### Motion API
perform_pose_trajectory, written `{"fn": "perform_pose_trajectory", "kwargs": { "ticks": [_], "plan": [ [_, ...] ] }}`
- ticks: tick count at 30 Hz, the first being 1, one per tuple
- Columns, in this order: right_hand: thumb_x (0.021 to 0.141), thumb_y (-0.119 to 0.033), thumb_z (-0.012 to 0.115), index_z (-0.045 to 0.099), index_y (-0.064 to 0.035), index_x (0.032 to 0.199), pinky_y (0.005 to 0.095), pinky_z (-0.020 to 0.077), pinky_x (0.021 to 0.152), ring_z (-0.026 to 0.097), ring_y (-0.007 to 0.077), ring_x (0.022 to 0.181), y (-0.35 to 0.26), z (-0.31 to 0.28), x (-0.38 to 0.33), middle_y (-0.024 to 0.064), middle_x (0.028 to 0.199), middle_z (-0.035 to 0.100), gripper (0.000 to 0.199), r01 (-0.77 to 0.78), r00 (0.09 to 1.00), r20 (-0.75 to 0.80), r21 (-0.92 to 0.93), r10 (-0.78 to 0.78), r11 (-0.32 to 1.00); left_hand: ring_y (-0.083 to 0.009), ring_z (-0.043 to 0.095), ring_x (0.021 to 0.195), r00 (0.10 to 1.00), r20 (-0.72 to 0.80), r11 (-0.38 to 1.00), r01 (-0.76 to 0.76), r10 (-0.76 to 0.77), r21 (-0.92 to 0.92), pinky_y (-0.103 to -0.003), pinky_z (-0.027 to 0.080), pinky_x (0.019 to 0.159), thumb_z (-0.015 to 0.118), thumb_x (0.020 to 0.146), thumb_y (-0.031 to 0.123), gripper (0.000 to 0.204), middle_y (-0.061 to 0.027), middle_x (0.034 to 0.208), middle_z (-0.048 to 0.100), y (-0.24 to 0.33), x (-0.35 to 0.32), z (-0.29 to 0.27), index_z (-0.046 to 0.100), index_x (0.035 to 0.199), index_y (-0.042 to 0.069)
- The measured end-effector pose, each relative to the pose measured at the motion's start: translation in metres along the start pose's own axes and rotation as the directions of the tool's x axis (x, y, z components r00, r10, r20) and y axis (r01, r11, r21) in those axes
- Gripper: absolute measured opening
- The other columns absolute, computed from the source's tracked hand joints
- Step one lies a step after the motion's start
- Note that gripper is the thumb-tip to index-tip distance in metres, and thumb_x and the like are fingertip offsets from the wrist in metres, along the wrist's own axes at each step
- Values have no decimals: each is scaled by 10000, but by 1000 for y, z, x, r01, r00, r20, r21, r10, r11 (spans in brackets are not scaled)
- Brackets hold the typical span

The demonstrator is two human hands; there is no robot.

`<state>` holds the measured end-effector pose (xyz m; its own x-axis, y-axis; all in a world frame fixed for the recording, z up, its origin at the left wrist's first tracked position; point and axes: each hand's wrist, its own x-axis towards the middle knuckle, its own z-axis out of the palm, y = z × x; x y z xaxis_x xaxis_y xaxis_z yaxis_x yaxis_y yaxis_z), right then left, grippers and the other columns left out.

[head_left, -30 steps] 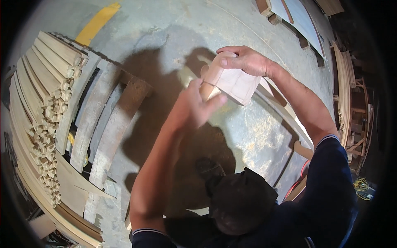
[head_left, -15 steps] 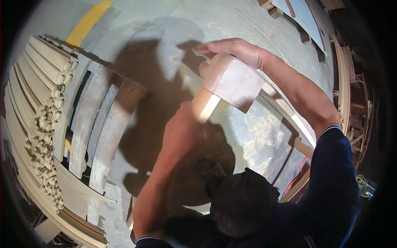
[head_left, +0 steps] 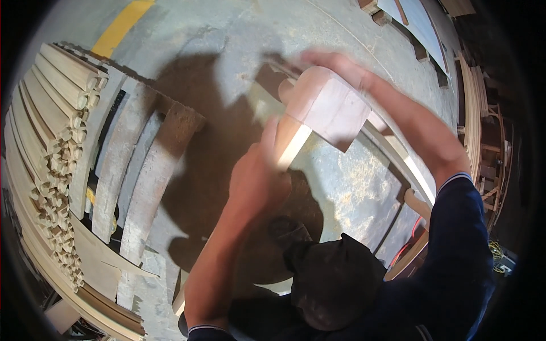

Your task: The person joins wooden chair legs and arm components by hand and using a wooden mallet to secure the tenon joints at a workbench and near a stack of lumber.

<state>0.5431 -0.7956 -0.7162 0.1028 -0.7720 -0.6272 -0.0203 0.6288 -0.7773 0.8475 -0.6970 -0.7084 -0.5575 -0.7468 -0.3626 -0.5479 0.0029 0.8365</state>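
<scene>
Left hand [head_left: 259, 176]: closed round the near end of a pale wooden strip [head_left: 293, 146], thumb side up; fingers partly hidden behind the wood.
Right hand [head_left: 335, 65]: blurred, fingers curled over the far top edge of the block [head_left: 327, 105], gripping it from 12 o'clock.
Block: a pale, flat-faced wooden piece held in the air above the floor [head_left: 352, 187], at about 1 o'clock from the left hand; its lower left corner touches or overlaps the strip, I cannot tell which.
Strip: tilted, running from the left hand up toward the block.
Pallet [head_left: 136, 165]: grey weathered boards at 9 o'clock, well apart from the hands.
Mouldings [head_left: 54, 131]: stacked pale profiles at the far left rim.
Curved rail [head_left: 398, 153]: lies on the floor beneath the right forearm.
Risk: both pieces hang unsupported, so a loosened right grip would likely drop the block onto the concrete and bruise a corner.
Risk: the left fingers sit close to where the pieces meet; a sliding block could pinch them.
</scene>
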Motion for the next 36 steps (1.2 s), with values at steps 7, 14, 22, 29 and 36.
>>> {"fn": "perform_pose_trajectory", "kwargs": {
  "ticks": [7, 14, 22, 29, 36],
  "plan": [
    [1046, -443, 511, 702, -31, 1254, 354, 538, 948, 688, 221, 1001, 7, 27, -3, 102, 1122, 738, 500, -188, 978, 112, 124, 174, 974, -440, 613, 1210, 999, 48, 1000, 0, 0, -11, -421, 485, 1020, 540, 778, -43, 884, -292, 1270, 642, -2, 3, -3, 302, 1619, 92],
    [1083, -446, 451, 707, 1, 1219, 341, 530, 972, 680, 198, 1044, 2, 29, -7, 104, 1162, 730, 532, -185, 982, -50, -14, 184, 983, -252, 623, 1211, 990, 62, 946, -105, 130, -306, -307, 440, 1063, 604, 738, 20, 848, -195, 1288, 656, -10, 25, 0, 384, 1557, 13],
    [1089, -530, 389, 626, -35, 1381, 365, 481, 1042, 633, 221, 1158, -3, 25, -84, 109, 1295, 674, 622, 5, 987, -132, -537, -90, 843, -261, 637, 1175, 994, 41, 916, -76, 100, -394, -338, 484, 1015, 803, 788, 137, 815, -204, 1263, 663, -9, 2, -6, 437, 1495, -41],
    [979, -426, 719, 528, -66, 1505, 340, 447, 1079, 582, 192, 1244, 35, -2, -141, 91, 1368, 649, 665, 120, 979, -86, -486, -184, 866, -277, 644, 1190, 997, 54, 996, -55, 59, -71, -377, 505, 1003, 835, 805, 196, 817, -214, 1306, 645, -56, -76, -19, 450, 1501, 11],
    [1011, -183, 676, 545, -55, 1488, 262, 475, 972, 585, 117, 1107, 24, -5, -168, 31, 1299, 663, 511, 79, 987, -87, -481, -137, 873, -249, 654, 988, 984, 13, 954, 166, -175, 250, -353, 537, 910, 852, 813, 270, 838, -164, 1128, 651, -99, -194, -54, 458, 1500, -5]
  ]
}}
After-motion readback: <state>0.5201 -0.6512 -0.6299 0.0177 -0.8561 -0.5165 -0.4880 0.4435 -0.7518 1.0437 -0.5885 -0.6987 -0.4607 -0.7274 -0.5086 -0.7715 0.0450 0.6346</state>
